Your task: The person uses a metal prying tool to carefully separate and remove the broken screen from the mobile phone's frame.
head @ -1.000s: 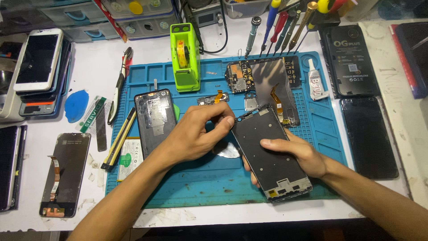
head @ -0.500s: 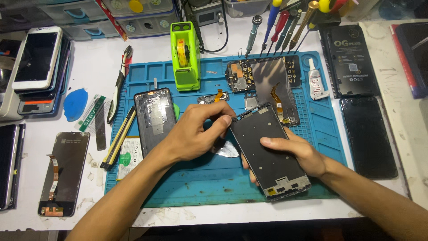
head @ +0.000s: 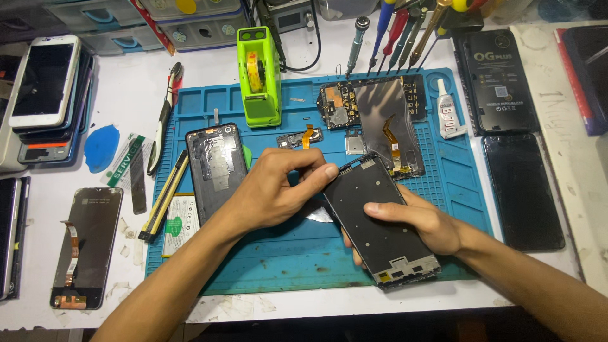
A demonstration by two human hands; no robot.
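Holding: a black phone frame, tilted above the blue work mat, its lower end toward the mat's near edge.
Right hand: closed around the frame from below, thumb lying across its face, fingers hidden under it.
Left hand: fingers curled, thumb tip pressed on the frame's upper left edge; what the other fingers pinch cannot be told.
Just behind the frame: an opened phone body with a circuit board and orange flex cable, and a small flex part on the mat.
Left of the hands: a black back cover and a battery.
Farther out: a green tape dispenser, a row of screwdrivers, a glue tube, stacked phones at far left.
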